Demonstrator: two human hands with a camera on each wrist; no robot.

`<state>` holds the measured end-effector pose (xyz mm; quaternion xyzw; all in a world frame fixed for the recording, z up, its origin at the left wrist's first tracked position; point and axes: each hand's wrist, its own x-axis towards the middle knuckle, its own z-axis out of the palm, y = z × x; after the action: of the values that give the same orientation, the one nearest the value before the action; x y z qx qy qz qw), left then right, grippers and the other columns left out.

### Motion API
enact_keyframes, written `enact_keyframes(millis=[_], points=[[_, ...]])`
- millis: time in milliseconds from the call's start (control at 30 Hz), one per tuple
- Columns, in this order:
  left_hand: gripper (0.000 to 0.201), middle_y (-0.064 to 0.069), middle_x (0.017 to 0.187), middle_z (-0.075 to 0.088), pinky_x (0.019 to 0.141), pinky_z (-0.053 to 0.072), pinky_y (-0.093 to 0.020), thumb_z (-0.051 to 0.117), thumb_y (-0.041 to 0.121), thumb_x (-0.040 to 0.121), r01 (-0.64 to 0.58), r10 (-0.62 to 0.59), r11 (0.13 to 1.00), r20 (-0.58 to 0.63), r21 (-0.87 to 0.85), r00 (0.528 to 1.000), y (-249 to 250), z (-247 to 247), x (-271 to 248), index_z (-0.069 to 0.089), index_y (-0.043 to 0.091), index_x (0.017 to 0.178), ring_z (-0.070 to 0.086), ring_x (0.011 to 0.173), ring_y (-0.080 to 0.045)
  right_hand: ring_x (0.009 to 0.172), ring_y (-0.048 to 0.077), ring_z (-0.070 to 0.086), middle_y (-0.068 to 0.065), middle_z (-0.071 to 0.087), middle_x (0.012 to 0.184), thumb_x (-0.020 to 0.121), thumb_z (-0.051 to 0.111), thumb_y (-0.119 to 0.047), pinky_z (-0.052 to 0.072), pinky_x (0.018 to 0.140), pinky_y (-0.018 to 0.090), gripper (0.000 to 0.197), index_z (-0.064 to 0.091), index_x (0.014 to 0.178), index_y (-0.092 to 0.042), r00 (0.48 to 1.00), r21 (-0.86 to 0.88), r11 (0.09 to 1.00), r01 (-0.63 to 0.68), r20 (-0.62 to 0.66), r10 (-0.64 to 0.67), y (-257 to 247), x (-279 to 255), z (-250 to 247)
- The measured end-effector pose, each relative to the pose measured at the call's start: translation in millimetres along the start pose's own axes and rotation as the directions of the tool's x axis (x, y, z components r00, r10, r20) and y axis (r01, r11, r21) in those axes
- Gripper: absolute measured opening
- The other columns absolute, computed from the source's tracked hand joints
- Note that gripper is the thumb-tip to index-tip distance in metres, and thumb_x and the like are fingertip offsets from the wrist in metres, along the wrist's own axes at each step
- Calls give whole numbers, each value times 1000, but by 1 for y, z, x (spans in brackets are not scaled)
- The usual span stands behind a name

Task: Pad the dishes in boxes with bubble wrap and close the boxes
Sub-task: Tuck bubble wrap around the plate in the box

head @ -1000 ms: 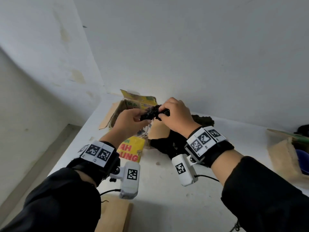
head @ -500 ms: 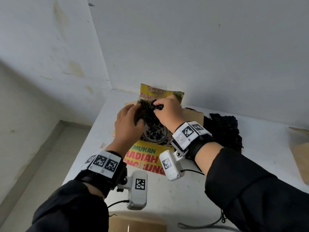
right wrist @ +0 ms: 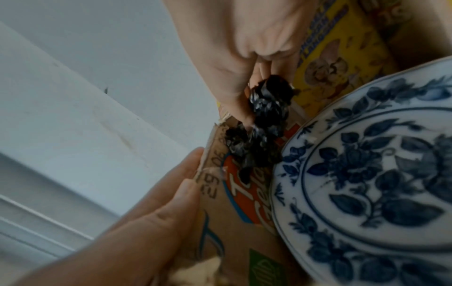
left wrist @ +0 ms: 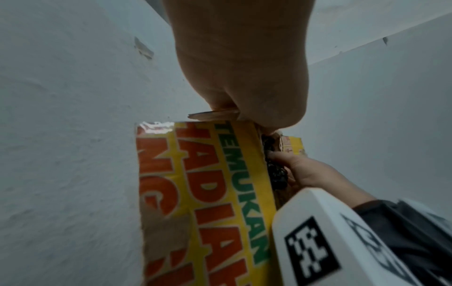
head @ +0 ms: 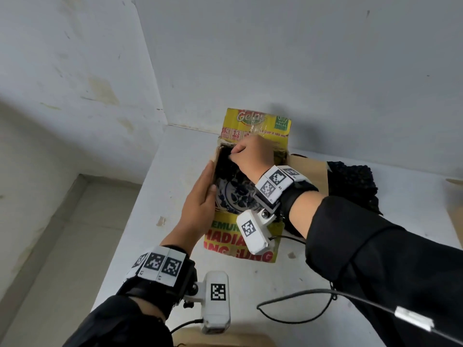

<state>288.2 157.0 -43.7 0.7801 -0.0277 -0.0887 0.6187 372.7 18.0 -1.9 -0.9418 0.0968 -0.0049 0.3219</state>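
Note:
A yellow and red cardboard box (head: 253, 121) stands open on the white table, its printed front flap (left wrist: 208, 193) hanging toward me. Inside lies a blue and white floral plate (head: 235, 196) (right wrist: 367, 183). My right hand (head: 250, 156) pinches a wad of black bubble wrap (right wrist: 264, 123) (left wrist: 276, 174) and holds it in the gap between the plate's rim and the box's left wall. My left hand (head: 203, 196) rests flat, fingers straight, against the outside of that left wall (right wrist: 210, 158).
A heap of black bubble wrap (head: 353, 186) lies on the table right of the box, beside a brown side flap (head: 308, 171). Walls meet in a corner right behind the box. More cardboard shows at the right edge (head: 456, 221) and at the bottom (head: 220, 340). A cable (head: 295, 299) loops across the table.
Both hands came down from above the box. The right hand has carried the black wrap into the box's left side; the left hand has let go and flattened against the box wall.

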Motion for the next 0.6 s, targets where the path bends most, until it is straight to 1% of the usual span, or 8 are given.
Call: enact_keyframes(millis=[67,133,200,267,367,467,533,600], points=[[52,17,147,30,116,25,-26,34,9,101,-59,60,996,-14,73,998,-4,3,-1,24,29,148,28,137,-2,85,17,68,1,74,89,79,71,-18,52,76,23,9,77,85,-15,996,-41,999,-22,80,25,3,-1,1],[51,14,148,30,110,22,-11,33,15,100,-122,129,978,-27,170,991,-8,4,-2,22,27,149,28,136,0,88,18,68,2,74,91,81,69,-17,53,79,25,11,77,88,-15,990,-59,997,-52,131,59,5,-4,3],[54,14,146,29,100,18,4,30,23,96,-164,175,959,-29,233,984,-11,3,-1,22,25,149,26,130,8,92,19,67,4,74,95,83,64,-13,52,82,25,15,76,92,-14,983,-42,996,-75,164,81,4,-6,3],[56,16,144,28,96,17,7,30,25,94,-183,195,951,-23,248,981,-12,2,0,22,23,149,25,127,12,99,23,64,7,72,103,84,57,-8,51,89,30,22,75,97,-12,968,-45,995,-84,235,92,0,-8,2],[55,16,145,29,99,20,4,30,25,94,-189,198,958,-22,214,980,-13,2,1,24,24,148,26,128,12,105,31,59,13,66,112,83,47,-3,50,92,40,33,68,109,-6,919,-135,991,-8,389,61,-9,-11,-4],[54,17,145,31,103,24,-1,31,24,93,-169,173,976,-16,137,985,-14,2,3,25,26,147,29,131,9,120,35,47,15,49,134,88,39,-5,43,101,40,46,48,133,-9,823,-300,950,90,559,98,-11,-14,-11],[53,20,143,31,107,26,-7,31,24,93,-157,158,983,-3,97,987,-12,3,2,25,28,145,30,133,7,134,36,28,12,30,147,92,35,-9,31,108,40,53,31,144,-14,747,-448,865,227,649,140,-11,-14,-13],[51,24,144,31,113,28,-20,31,25,93,-131,130,991,15,43,991,-11,3,2,26,34,143,31,134,6,139,39,15,9,15,151,92,37,-13,28,110,46,56,24,146,-18,717,-547,774,319,673,180,-11,-13,-12]])
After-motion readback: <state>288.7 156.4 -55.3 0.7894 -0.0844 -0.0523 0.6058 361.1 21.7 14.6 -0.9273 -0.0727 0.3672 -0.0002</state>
